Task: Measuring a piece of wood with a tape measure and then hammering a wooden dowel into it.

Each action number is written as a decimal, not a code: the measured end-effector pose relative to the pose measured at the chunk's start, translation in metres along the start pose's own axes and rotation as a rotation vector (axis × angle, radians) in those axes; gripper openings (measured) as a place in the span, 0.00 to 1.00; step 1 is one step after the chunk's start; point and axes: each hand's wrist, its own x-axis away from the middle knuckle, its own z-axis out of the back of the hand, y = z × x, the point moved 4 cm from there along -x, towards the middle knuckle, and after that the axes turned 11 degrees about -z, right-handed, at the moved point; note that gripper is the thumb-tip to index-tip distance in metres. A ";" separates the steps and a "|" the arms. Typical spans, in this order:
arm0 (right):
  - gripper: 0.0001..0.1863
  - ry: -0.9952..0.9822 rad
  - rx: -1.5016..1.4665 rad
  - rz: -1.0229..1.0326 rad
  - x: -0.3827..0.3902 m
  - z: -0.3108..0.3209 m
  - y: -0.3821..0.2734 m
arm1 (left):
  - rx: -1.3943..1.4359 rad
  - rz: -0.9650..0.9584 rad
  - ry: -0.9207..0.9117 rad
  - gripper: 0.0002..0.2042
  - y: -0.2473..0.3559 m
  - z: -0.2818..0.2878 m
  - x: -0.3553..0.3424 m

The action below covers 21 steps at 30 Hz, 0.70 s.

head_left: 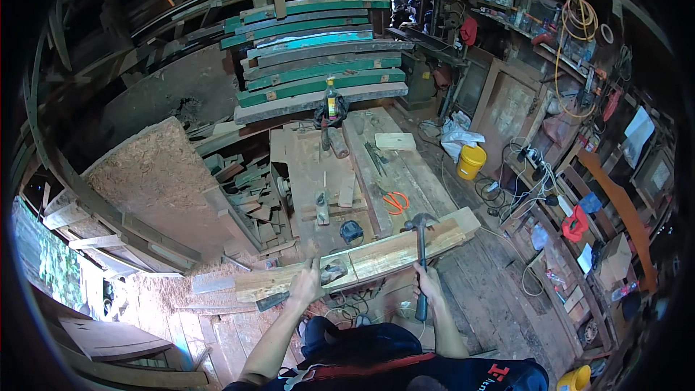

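A long pale timber beam (387, 255) lies crosswise in front of me along the near side of the workbench. My left hand (305, 284) rests on its left part, with fingers stretched out across the wood. A dark flat piece (273, 300) is beside that hand at the beam's near edge; its kind is unclear. Just right of the fingers sits a small dark, worn object (333, 273). My right hand (428, 282) is closed around the handle of a claw hammer (421, 246). The hammer's head is above the beam's right part; contact cannot be made out.
On the workbench (427, 181) are orange-handled scissors (395, 203), a dark blue round object (351, 232), a wooden block (394, 142) and a bottle (331, 101). Green-edged planks (326, 81) are stacked behind. Offcuts (260, 206) lie left; a yellow bucket (471, 162) and cables (532, 166) are right.
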 end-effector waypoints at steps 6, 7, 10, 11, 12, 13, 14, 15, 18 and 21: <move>0.14 0.000 0.014 0.063 -0.034 -0.001 -0.057 | 0.014 0.007 0.010 0.43 0.003 0.005 -0.007; 0.15 0.003 0.020 0.102 -0.042 -0.005 -0.066 | 0.012 -0.001 0.017 0.43 0.002 0.005 -0.007; 0.21 0.013 0.092 0.087 -0.097 0.007 -0.082 | 0.019 -0.031 0.042 0.43 -0.001 -0.001 -0.017; 0.24 0.037 0.158 0.161 -0.108 -0.002 -0.090 | 0.017 -0.012 0.047 0.43 -0.006 -0.003 -0.014; 0.25 0.127 0.185 0.113 -0.096 -0.022 -0.107 | 0.020 0.003 0.032 0.43 -0.008 -0.001 -0.008; 0.24 0.179 0.205 0.124 -0.098 -0.025 -0.118 | 0.030 -0.007 0.054 0.43 -0.001 0.006 -0.010; 0.24 0.222 0.227 0.138 -0.101 -0.027 -0.125 | 0.036 -0.009 0.082 0.42 0.002 0.010 -0.010; 0.24 0.226 0.226 0.137 -0.102 -0.031 -0.131 | 0.037 -0.012 0.080 0.42 0.003 0.009 -0.010; 0.20 0.444 0.376 0.151 -0.114 -0.038 -0.151 | 0.008 0.014 0.053 0.42 -0.002 0.004 -0.009; 0.19 0.566 0.525 0.188 -0.142 -0.039 -0.155 | -0.015 0.018 0.063 0.41 0.002 0.006 -0.008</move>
